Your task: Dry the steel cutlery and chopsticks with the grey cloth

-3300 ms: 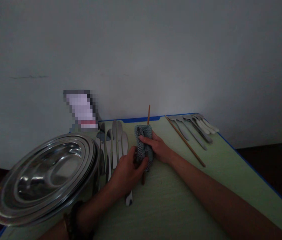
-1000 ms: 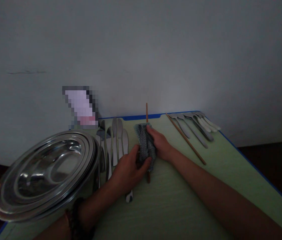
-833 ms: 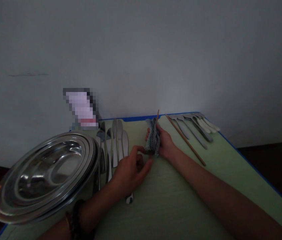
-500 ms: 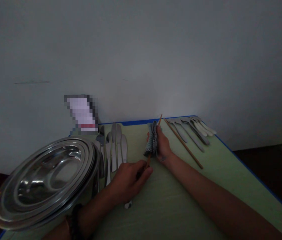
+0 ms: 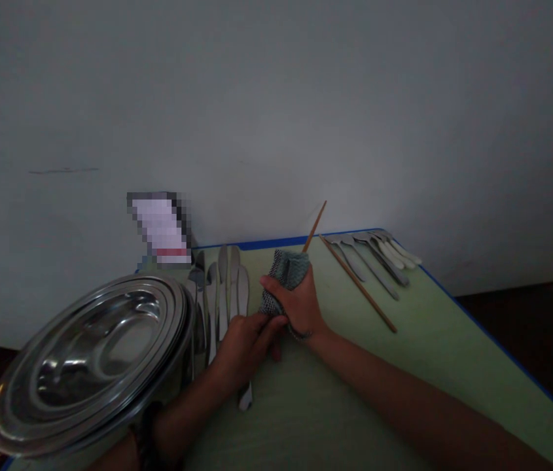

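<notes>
A grey-blue checked cloth [image 5: 290, 269] is wrapped round a thin wooden chopstick [image 5: 316, 224], whose far end sticks up and to the right out of the cloth. My right hand [image 5: 296, 305] is closed round the cloth and the stick inside it. My left hand [image 5: 245, 340] is closed at the near end of the bundle, pinching the stick's lower end, which is hidden under the fingers. Both hands are over the middle of the pale green table [image 5: 433, 340].
A second chopstick [image 5: 357, 284] lies diagonally to the right, with a row of spoons [image 5: 379, 254] beyond it. Knives and other cutlery [image 5: 224, 291] lie left of the hands. A stack of steel plates [image 5: 94, 356] sits at the near left. A white wall stands behind the table.
My right hand slid the cloth up to the chopstick's far end, then back down toward my left hand. The stick now tilts up to the right.
</notes>
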A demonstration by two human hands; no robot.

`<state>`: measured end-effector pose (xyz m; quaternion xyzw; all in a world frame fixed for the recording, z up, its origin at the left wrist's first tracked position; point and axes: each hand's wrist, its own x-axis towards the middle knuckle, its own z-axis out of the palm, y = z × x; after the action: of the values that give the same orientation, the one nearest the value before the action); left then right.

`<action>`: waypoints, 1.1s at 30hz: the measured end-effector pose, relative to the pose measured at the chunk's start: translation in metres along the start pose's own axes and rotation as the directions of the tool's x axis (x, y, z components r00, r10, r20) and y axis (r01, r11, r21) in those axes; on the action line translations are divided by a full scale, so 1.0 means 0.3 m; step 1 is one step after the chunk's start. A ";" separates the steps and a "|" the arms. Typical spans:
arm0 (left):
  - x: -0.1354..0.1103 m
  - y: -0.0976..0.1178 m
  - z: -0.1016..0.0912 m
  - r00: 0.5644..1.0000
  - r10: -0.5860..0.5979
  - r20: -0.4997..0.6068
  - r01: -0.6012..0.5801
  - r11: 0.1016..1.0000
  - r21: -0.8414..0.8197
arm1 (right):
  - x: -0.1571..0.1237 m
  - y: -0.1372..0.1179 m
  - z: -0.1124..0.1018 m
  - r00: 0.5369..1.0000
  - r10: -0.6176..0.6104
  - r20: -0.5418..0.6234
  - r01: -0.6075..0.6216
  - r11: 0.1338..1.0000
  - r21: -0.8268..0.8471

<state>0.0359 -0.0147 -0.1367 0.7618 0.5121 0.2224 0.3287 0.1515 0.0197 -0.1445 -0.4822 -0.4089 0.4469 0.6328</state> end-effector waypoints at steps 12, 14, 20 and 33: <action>-0.007 0.000 0.002 0.994 0.108 0.029 -0.110 0.990 0.087 | 0.033 -0.012 -0.015 0.997 -0.036 0.067 0.034 0.999 0.031; -0.009 -0.008 0.008 0.984 0.170 0.054 -0.176 0.976 0.128 | 0.056 -0.020 -0.024 0.997 -0.040 0.061 0.038 0.999 0.038; -0.020 -0.014 0.020 0.938 0.298 0.175 -0.337 0.904 0.265 | 0.122 0.009 -0.057 0.998 0.060 0.016 -0.062 0.983 0.170; -0.029 0.010 0.014 0.971 0.175 0.163 -0.203 0.964 0.174 | 0.072 0.013 -0.040 0.930 0.259 0.260 -0.330 0.901 0.283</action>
<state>0.0374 -0.0246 -0.1374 0.8493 0.4303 0.1466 0.2684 0.1678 0.0382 -0.1489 -0.3778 -0.3185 0.6482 0.5794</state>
